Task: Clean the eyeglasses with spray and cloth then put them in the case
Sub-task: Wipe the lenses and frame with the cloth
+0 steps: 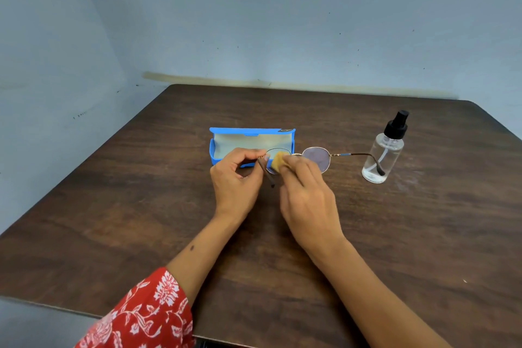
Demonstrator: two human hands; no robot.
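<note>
Head view: left hand [237,175] pinches the glasses [316,158], right hand [308,192] presses the cloth [278,164] on a lens; wiping underway, open case [226,133] waiting.

Left lens of eyeglasses [315,159]: partly covered by the yellow cloth [278,162] and right hand [308,192].
Blue case [251,144]: front wall hidden behind the left hand [236,178].
Case logo: too small to read.
Red sleeve [147,316]: cut off at the bottom edge.
</note>
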